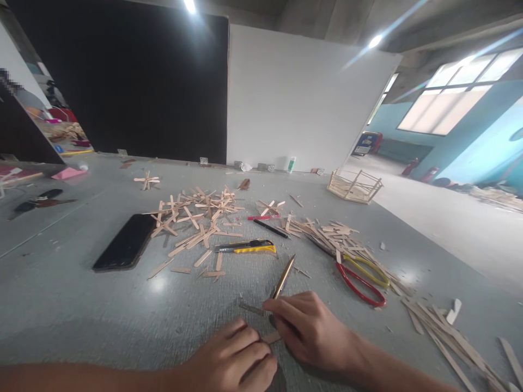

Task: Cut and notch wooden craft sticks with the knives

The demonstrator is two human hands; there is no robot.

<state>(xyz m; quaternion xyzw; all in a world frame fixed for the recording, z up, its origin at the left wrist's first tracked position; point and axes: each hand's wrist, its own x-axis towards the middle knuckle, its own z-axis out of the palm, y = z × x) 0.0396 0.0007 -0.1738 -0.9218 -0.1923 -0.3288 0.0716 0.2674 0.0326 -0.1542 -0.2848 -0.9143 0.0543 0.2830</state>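
Note:
My right hand is closed, its thumb and fingers pinched around a slim gold-and-dark pen-like tool that slants away over the table. A short piece of wooden craft stick shows between my two hands. Curled fingers of my left hand press down at the left end of that piece; their tips are hidden. Just beyond lies a yellow-and-black utility knife, with a black pen behind it. Scissors with one red and one yellow handle rest to the right.
Crossed and loose craft sticks spread over the grey table. More wooden strips lie at right. A phone is at left, a stick frame at the far right edge, a glue stick by the white panel.

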